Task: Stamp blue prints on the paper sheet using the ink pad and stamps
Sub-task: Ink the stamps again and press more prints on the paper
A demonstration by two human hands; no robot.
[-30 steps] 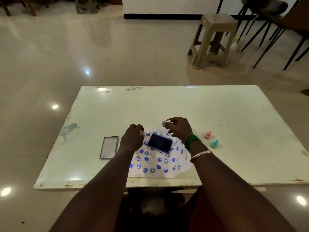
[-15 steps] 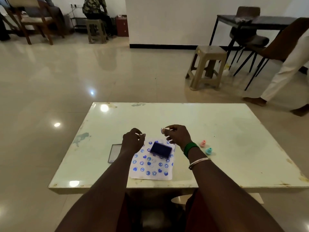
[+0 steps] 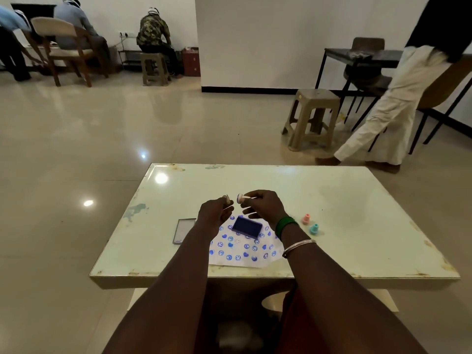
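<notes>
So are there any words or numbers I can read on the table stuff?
No words or numbers can be read anywhere.
Paper sheet: only blue prints, smiley faces and hearts, no letters.
Ink pad: no label shows.
Clear lid: a small blue mark at its near corner, too small to read.
Pink stamp and teal stamp: no writing visible.

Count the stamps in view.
4: a pink stamp and a teal stamp on the table right of the paper; the right hand pinches a third stamp; the left hand seemingly holds a fourth stamp. More may be hidden.
</notes>
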